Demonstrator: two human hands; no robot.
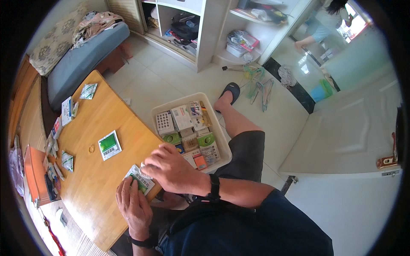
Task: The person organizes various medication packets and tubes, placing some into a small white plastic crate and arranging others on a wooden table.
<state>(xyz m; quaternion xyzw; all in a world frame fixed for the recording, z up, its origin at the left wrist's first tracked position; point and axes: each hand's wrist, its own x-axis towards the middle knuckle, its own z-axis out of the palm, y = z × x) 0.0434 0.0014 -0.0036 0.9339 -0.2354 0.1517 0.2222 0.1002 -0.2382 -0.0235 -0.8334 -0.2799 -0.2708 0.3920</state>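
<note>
A green-and-white sachet lies near the edge of the wooden table. My left hand holds it down, fingers over its green panel. My right hand grips a wad of white tissue or cloth against the sachet's upper right side; the fingers hide part of the wad. Farther up the table lies another green-and-white sachet, flat, with a rubber band beside it. Two more sachets rest at the table's far end and left side.
Right of the table stands a cream plastic bin filled with medicine boxes and blister packs. Boxes and an orange basket line the table's left edge. Plastic hangers lie on the floor. Another person is beyond the doorway.
</note>
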